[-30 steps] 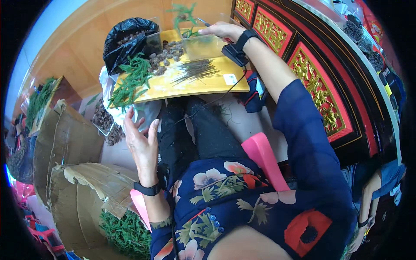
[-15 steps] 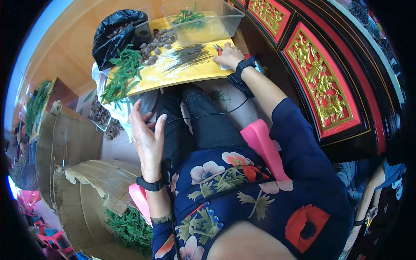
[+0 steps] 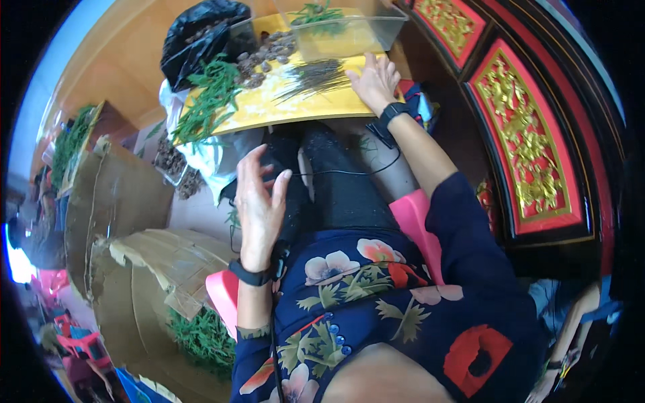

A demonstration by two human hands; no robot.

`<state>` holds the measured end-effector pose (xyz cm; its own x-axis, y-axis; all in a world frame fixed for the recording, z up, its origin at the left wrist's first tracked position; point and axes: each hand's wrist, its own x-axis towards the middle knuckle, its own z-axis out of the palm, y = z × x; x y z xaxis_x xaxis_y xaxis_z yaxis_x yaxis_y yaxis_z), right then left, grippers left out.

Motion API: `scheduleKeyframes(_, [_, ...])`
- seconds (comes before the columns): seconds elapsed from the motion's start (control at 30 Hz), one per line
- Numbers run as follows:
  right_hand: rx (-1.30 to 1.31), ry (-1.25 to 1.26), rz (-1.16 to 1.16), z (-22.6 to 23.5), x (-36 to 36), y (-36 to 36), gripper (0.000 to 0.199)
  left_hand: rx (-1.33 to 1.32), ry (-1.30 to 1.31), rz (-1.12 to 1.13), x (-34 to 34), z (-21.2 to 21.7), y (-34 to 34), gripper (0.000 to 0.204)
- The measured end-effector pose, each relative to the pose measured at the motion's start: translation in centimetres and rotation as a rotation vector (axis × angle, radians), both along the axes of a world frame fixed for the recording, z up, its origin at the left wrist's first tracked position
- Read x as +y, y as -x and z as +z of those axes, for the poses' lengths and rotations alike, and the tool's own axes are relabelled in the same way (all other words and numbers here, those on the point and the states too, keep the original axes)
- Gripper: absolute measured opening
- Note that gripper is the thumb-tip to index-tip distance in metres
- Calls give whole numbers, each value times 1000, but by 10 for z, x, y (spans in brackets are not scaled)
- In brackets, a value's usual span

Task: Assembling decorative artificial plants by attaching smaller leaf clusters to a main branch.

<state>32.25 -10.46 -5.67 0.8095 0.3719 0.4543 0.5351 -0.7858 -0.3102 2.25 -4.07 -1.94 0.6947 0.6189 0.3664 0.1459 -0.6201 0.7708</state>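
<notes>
My right hand [image 3: 377, 84] rests at the right end of a yellow board [image 3: 269, 119], fingers apart and nothing visible in them. Just left of its thumb lies a loose pile of thin dark wire-like sticks [image 3: 316, 75]. My left hand [image 3: 259, 201] hangs in the air over my lap, fingers spread and empty, just in front of the board. Green leafy sprigs [image 3: 211, 101] cover the board's left end. Brown cone-like pieces [image 3: 272, 52] are heaped between them and a clear plastic box [image 3: 349, 39], which has more greenery inside.
A black plastic bag [image 3: 176, 55] stands at the back left. Left of me, a cardboard box [image 3: 127, 322] holds green sprigs [image 3: 201, 339]. A dark cabinet with gold carved panels [image 3: 524, 141] closes off the right side. A black cable [image 3: 342, 173] crosses above my legs.
The view has shifted, so the board sits higher and further right. The red-handled pliers seen at my right hand before are out of sight, and its fingers are more spread. My left hand stays empty.
</notes>
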Motion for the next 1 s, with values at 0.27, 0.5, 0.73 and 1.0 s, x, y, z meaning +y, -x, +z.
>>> scheduleKeyframes(0.27, [-1, -13, 816, -84, 86, 162, 29, 61, -409, 154, 23, -28, -36, 12])
scheduleKeyframes(0.5, [157, 354, 865, -156, 103, 221, 51, 444, -389, 294, 60, -114, -24, 26])
scheduleKeyframes(0.73, [245, 565, 849, -169, 101, 206, 74, 506, -315, 267, 59, -130, -47, 31])
scheduleKeyframes(1.0, [201, 652, 743, -189, 111, 207, 83, 561, -271, 130, 75, -136, -44, 31])
